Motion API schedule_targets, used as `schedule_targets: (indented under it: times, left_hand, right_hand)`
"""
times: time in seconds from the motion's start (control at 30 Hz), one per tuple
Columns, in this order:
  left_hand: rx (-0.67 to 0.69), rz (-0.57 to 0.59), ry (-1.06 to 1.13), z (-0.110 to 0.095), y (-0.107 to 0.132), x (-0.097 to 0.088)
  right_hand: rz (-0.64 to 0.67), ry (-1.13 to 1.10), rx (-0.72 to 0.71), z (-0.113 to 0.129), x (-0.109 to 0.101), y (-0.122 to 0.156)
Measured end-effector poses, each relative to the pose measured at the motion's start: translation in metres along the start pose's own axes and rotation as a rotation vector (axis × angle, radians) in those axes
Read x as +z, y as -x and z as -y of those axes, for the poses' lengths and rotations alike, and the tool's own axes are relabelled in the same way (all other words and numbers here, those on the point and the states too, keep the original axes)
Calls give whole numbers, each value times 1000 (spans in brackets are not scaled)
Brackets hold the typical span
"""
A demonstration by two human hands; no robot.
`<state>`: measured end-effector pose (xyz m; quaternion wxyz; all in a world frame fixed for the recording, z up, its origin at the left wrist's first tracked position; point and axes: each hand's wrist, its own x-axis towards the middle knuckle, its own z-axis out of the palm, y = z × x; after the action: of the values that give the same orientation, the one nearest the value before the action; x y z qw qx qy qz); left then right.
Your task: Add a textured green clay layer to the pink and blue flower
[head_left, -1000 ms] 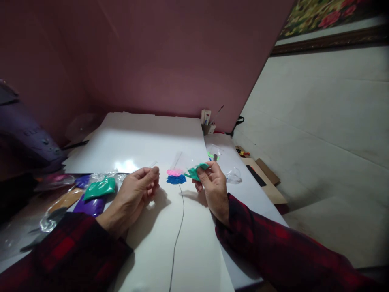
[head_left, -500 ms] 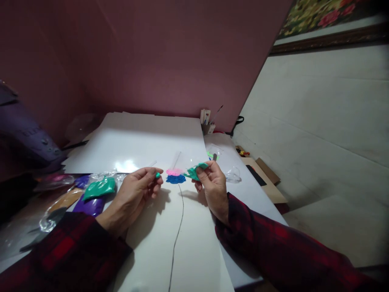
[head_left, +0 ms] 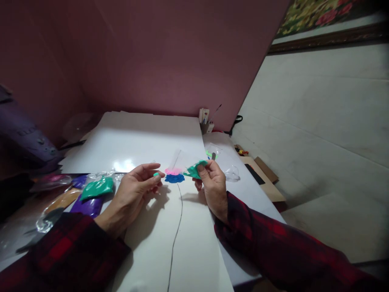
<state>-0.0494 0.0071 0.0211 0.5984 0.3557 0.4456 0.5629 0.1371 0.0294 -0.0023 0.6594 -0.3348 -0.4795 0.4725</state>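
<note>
My left hand (head_left: 138, 188) is raised over the left side of a white sheet (head_left: 194, 239), a small bit of green modelling clay (head_left: 156, 174) at its thumb and fingertips. The index finger is lifted off the bit. In my right hand (head_left: 212, 182), thumb and fingers pinch a crumpled clear packet of green clay (head_left: 194, 169). Between the hands, pink clay (head_left: 173, 171) and textured blue clay (head_left: 174, 179) lie in bands on the sheet. A drawn black line (head_left: 176, 235) runs from the blue band towards me.
Bagged clay lies at left, including a green packet (head_left: 97, 187) and a purple packet (head_left: 87, 206). Behind is a stack of white boards (head_left: 146, 138). A pen holder (head_left: 207, 128) stands at the back; clear plastic (head_left: 232, 173) and a cardboard box (head_left: 267, 178) are at right.
My left index finger has lifted from the thumb, and the small green bit now shows on the thumb side. My right hand keeps its pinch on the packet.
</note>
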Motion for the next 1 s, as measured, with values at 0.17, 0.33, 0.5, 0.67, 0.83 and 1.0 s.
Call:
schedule_targets:
  times: [0.17, 0.33, 0.5, 0.67, 0.83, 1.0]
  left_hand:
    - [-28, 14, 34, -1, 1, 0]
    - [-20, 66, -8, 0, 2, -1]
    - [-14, 46, -6, 0, 1, 1]
    - [-62, 107, 31, -3, 4, 2]
    - [-38, 198, 64, -3, 2, 1]
    - [-61, 200, 71, -2, 2, 1]
  right_hand:
    - [2, 6, 2, -2, -1, 0]
    - [11, 49, -17, 1, -1, 0]
    - [22, 70, -8, 1, -1, 1]
    - [23, 80, -12, 1, -2, 1]
    - [18, 92, -16, 2, -2, 1]
    - [21, 87, -5, 2, -2, 1]
